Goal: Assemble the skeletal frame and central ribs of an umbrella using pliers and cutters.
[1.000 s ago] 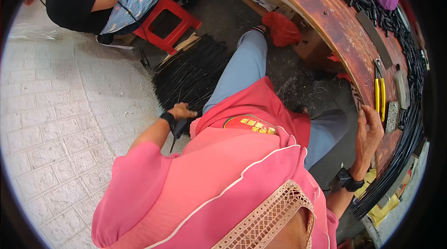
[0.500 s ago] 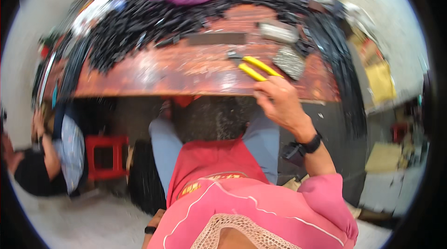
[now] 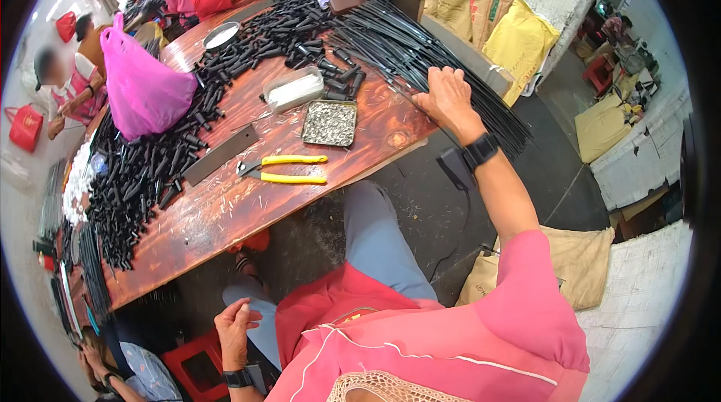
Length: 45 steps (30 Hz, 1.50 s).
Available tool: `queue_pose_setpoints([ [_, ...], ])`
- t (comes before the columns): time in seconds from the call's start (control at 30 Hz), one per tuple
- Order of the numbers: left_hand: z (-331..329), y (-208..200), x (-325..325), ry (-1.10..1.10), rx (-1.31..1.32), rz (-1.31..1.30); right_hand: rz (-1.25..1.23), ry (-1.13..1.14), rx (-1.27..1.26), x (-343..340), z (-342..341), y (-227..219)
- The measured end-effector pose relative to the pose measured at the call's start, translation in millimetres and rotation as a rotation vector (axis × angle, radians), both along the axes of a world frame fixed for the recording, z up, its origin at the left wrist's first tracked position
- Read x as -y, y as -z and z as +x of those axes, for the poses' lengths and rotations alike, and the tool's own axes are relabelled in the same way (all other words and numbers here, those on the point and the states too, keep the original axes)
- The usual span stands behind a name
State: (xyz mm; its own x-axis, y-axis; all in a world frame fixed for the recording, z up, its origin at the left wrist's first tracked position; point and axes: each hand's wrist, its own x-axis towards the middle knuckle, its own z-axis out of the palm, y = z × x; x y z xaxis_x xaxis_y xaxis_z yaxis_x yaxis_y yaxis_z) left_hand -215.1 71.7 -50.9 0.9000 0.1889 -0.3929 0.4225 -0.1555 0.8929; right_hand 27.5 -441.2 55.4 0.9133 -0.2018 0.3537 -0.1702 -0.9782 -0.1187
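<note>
At the table's right end, my right hand (image 3: 448, 105) reaches over a spread of long thin black rods (image 3: 398, 41). Its fingers are curled down on one black rod, which passes under the thumb. My left hand (image 3: 236, 330) hovers above my left thigh, its fingers drawn together and nothing visible in them. Yellow-handled pliers (image 3: 289, 169) lie on the table near its front edge. Beyond them sits a square tin of small metal bits (image 3: 329, 123), touching or close to a clear plastic box of pale thin pieces (image 3: 294, 91).
A flat metal bar (image 3: 220, 154) lies left of the pliers. Short black parts (image 3: 143, 191) are heaped along the wooden table (image 3: 203, 225), around a pink plastic bag (image 3: 143, 94) and a round dish (image 3: 221, 36). Other people sit across and left. Yellow sacks (image 3: 518, 49) stand right.
My right hand has let go of the yellow pliers and moved right to the black rods. My left hand has come up from my side. The view has swung to the right.
</note>
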Motion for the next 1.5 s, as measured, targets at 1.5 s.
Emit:
queue_pose_setpoints([
  [1.5, -210, 199, -44, 0.088, -0.687, 0.72, -0.035, -0.219, 0.168, 120, 69, 54],
])
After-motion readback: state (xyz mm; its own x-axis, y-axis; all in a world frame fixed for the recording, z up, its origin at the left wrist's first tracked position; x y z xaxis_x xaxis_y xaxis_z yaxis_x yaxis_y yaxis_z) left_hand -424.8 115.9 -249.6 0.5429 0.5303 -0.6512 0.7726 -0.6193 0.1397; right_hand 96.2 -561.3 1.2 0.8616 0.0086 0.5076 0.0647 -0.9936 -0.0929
